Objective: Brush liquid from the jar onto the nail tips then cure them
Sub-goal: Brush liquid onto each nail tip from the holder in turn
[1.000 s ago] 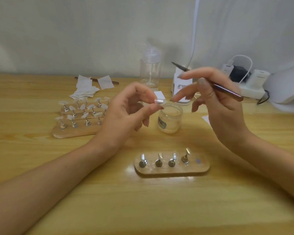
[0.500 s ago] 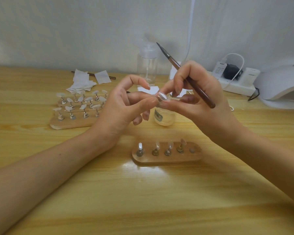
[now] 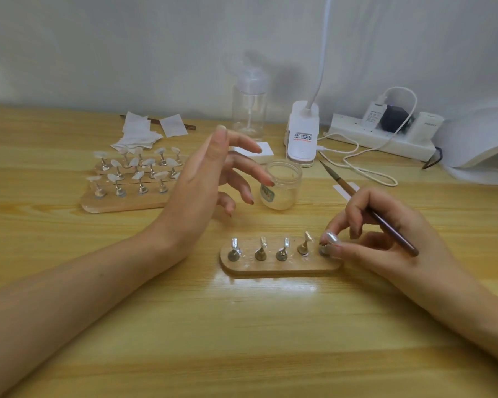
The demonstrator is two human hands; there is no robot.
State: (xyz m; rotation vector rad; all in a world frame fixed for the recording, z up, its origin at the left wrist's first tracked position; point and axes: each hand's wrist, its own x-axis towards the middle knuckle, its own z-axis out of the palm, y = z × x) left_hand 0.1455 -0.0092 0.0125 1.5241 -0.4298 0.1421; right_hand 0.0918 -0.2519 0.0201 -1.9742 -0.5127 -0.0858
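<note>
Pinching a silvery nail tip point(image 3: 331, 238) between thumb and forefinger, the right hand point(image 3: 385, 245) has it at the right end of the small wooden holder point(image 3: 279, 268), down at the last peg. The brush point(image 3: 391, 229) is tucked through the same hand's curled fingers, with its bristles pointing up and back toward the wall. Four other tips point(image 3: 284, 243) stand on their pegs in a row along that holder. The left hand point(image 3: 210, 179) hangs above the table point(image 3: 242, 340) with its fingers spread loose and nothing in them, fingertips near the jar point(image 3: 283, 186). The jar is open and stands just behind the small holder, between the two hands. Off to the left a larger wooden holder point(image 3: 118, 203) carries many pale tips, with white wipes point(image 3: 137, 135) behind it. The white curing lamp point(image 3: 483, 145) sits at the far right edge, well apart from the small holder.
</note>
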